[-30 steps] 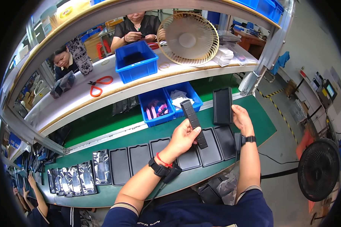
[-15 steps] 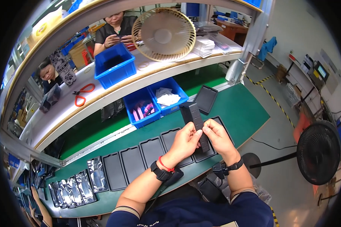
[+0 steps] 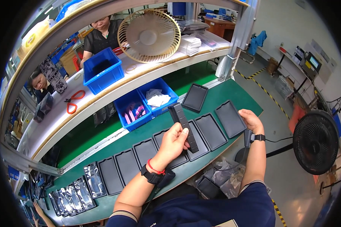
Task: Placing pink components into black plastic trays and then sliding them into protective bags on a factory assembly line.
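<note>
My left hand (image 3: 172, 143) is closed around a stack of shallow black plastic trays (image 3: 186, 129), held tilted above the row. At the right end of the row, my right hand (image 3: 252, 120) grips the right edge of a single black tray (image 3: 230, 119) between thumb and fingers. Whether that tray rests on the table or is just above it, I cannot tell. Several trays lie side by side leftward, among them one tray (image 3: 211, 131) beside the held one and another (image 3: 110, 176) farther left. Beyond them, a tray with a shiny clear-wrapped item (image 3: 94, 179) adjoins several overlapping wrapped ones (image 3: 76, 195).
A lone black tray (image 3: 195, 97) lies at the back of the green table (image 3: 248, 94). Blue bins (image 3: 134, 123) stand along the far side. The shelf above carries a fan (image 3: 149, 37), a blue box (image 3: 103, 72) and red-handled cutters (image 3: 75, 101). Two people sit beyond.
My right hand has left the stack and moved right with one tray, which is now at the row's end. My left hand keeps the stack and has shifted slightly left in view.
</note>
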`<state>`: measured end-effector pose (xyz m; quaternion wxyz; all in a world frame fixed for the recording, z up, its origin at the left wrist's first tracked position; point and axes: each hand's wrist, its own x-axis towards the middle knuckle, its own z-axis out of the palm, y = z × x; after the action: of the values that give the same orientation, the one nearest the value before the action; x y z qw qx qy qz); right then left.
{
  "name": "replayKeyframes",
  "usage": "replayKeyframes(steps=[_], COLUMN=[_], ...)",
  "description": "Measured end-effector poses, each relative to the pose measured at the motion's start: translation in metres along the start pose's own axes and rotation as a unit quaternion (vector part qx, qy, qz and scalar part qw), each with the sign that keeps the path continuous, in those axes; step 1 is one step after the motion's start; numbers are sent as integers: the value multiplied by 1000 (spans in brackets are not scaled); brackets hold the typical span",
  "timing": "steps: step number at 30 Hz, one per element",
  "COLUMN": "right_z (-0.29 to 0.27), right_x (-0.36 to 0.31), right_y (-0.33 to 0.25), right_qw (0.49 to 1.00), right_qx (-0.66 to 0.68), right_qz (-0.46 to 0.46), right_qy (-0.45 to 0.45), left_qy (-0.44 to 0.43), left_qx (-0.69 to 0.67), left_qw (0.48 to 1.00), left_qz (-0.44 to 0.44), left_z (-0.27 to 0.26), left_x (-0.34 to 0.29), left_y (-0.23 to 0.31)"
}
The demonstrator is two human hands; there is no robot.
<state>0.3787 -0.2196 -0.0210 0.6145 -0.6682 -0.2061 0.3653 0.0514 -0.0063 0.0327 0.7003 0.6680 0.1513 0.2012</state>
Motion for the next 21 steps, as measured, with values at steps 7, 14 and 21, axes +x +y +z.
replayKeyframes(steps=[7, 14, 21], right_z=[184, 199, 36], right_x=[-70, -73, -26], right_y=[-28, -17, -43], right_qw=[965, 974, 965], right_qx=[-29, 36, 97], right_qz=[-252, -213, -227], right_qy=[-65, -68, 88], left_qy=[-23, -23, 54], left_qx=[14, 30, 19], left_qw=[999, 999, 998], left_qz=[-38, 6, 27], left_z=[20, 29, -6], left_x=[4, 2, -3], left_y=[-4, -7, -2])
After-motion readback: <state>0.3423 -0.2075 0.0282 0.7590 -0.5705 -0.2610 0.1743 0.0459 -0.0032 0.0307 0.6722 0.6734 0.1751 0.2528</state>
